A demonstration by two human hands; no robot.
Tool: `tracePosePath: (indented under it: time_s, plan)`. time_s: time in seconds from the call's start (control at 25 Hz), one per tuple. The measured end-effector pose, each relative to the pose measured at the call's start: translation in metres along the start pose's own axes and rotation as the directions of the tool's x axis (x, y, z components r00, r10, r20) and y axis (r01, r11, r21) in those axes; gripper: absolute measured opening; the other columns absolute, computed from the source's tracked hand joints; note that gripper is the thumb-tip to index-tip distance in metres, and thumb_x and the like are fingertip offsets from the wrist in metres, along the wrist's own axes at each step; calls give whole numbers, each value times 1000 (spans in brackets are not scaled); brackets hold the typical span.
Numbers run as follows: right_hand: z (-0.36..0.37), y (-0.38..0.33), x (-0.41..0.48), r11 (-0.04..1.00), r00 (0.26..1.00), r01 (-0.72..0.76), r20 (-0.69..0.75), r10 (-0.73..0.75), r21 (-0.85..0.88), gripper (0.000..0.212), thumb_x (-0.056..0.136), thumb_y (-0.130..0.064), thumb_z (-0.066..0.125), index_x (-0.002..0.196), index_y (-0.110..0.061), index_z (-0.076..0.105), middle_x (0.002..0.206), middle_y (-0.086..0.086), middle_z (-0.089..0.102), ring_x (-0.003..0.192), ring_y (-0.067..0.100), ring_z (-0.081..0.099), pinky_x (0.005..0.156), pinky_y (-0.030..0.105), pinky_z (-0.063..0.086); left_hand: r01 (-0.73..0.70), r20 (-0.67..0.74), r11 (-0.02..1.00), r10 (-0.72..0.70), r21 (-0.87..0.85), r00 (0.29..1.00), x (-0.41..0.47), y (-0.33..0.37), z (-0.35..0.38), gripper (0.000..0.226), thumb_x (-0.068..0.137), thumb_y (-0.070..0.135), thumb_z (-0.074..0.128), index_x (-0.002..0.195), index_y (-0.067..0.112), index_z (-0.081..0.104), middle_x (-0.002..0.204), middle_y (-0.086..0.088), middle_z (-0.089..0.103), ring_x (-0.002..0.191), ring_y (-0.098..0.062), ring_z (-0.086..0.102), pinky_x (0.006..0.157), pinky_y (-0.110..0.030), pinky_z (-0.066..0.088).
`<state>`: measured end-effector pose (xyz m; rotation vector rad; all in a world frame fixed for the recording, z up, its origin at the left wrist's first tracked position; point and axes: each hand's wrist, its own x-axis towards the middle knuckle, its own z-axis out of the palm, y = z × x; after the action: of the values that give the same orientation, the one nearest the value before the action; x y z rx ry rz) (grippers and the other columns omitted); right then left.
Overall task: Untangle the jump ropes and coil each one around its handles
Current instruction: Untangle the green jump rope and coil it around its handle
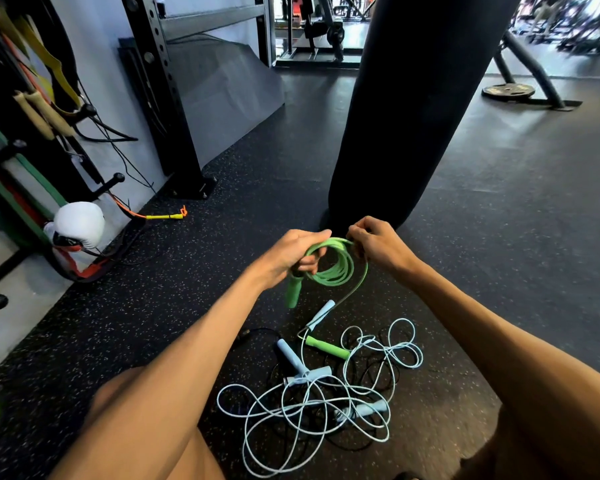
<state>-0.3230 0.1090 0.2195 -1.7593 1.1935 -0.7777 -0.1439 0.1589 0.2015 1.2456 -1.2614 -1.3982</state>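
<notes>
My left hand point(291, 252) grips a green handle point(293, 292) together with several loops of the green jump rope point(340, 271), held above the floor. My right hand point(374, 244) pinches the top right of that coil. A strand runs from the coil down to the second green handle point(328, 347), which lies on the floor. Below it, light blue jump ropes point(309, 407) with blue handles point(291, 358) lie tangled with a thin black rope point(378, 379).
A black punching bag point(405, 109) hangs just beyond my hands. A rack post point(167, 98), resistance bands point(32, 109) and a white boxing glove point(78, 223) line the left wall. An orange and yellow rope point(163, 216) lies near the post. A weight plate point(508, 90) sits far right.
</notes>
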Motion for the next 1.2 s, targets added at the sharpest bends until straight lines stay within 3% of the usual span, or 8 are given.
tracePosePath:
  time_s: [0.16,0.32,0.44,0.52,0.68,0.96,1.04,1.2]
  plan:
    - [3,5,-1,993,989,-79,129,68,82,21,103,-14,46,88,-8,60,72,7,65,62,16,65,59,30,54,-32,-27,942,24,-334,999,-2,8,-5,38,101,34,48,72,10,53,44,5,27,39,-10,27,57,-26,41]
    - [4,9,-6,994,962,-36,272,6,106,23,103,-13,47,102,7,58,89,23,71,84,30,73,76,40,59,-53,-75,870,19,-490,997,-3,13,-13,38,101,37,47,72,11,52,44,6,27,40,-9,25,56,-24,39]
    - [5,8,-7,994,956,108,277,-95,-32,15,96,-10,58,96,5,62,79,13,73,71,13,69,66,22,54,-63,-86,852,21,-520,996,-4,15,-15,39,100,36,47,73,10,53,43,6,27,39,-8,24,56,-25,35]
    - [7,8,-6,989,958,139,259,-124,-42,11,94,-8,61,89,1,64,75,12,72,64,5,66,62,18,52,-72,-88,846,29,-529,996,-5,17,-15,38,100,36,48,73,10,53,44,6,27,40,-8,24,54,-25,34]
    - [6,6,-3,995,967,51,244,-70,83,8,93,-7,62,89,0,65,78,23,67,69,27,73,66,34,59,-107,-130,814,38,-571,991,-5,18,-16,38,101,37,46,75,10,53,45,5,28,42,-9,25,54,-24,37]
    - [2,1,-7,986,957,-107,283,67,129,20,94,-9,61,101,8,67,80,20,63,63,18,71,57,22,56,-157,-179,841,72,-518,981,-6,17,-16,35,103,34,42,82,9,55,52,4,30,48,-9,25,61,-27,40]
    - [1,-1,-8,981,948,-142,305,96,133,22,95,-10,61,103,9,68,82,21,64,65,19,71,60,25,58,-160,-179,855,81,-493,981,-6,18,-16,35,103,34,43,82,9,55,52,4,30,49,-10,25,61,-27,40]
    - [2,1,-9,965,926,-211,348,148,153,28,97,-15,58,104,12,63,92,30,67,88,40,71,88,50,57,-162,-182,819,71,-551,981,-7,20,-14,34,104,33,41,85,8,56,55,3,31,51,-10,27,65,-27,40]
